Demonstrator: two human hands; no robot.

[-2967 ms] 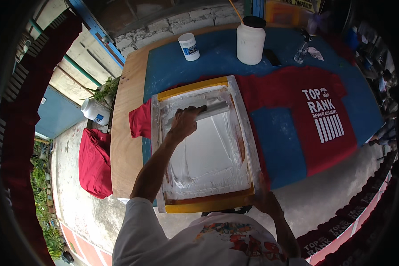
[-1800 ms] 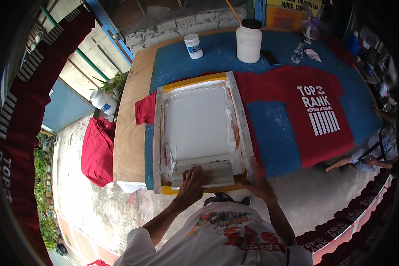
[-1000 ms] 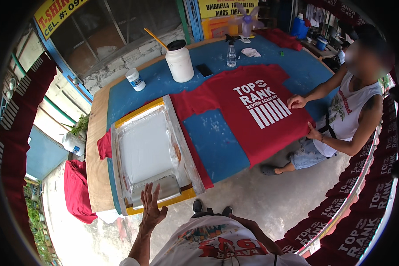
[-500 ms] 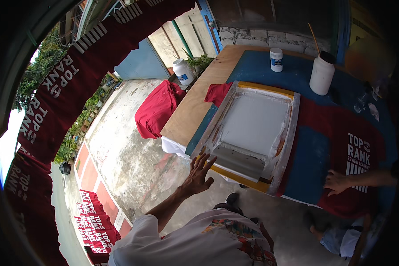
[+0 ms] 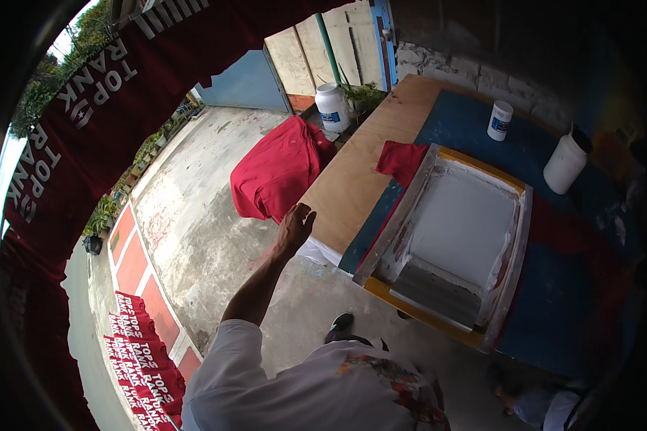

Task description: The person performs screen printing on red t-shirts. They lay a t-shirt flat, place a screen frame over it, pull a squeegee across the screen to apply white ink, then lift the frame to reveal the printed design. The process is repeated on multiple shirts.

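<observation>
One hand by the red pile, blade lying in the frame

The left hand [image 5: 293,228] is held out just beside the left edge of the table [image 5: 370,161], near the red pile [image 5: 284,169]; whether either is touched cannot be told. Its fingers are loosely bent and nothing is seen in them; whether the grip is fully closed cannot be told. The right hand is not seen.

The pile is set just off the table's left side, its support hidden. On the table, the frame [image 5: 527,233] is laid over red cloth, and a sleeve [image 5: 401,161] is left showing past its far left corner. Inside, the blade [image 5: 438,291] is rested at the near end, beside white paste [image 5: 467,215].

For such a reach, fingers are best kept clean, since cloth would probably be marked by paste. The frame is best left unbumped, with the arm carried clear of its near corner.
</observation>
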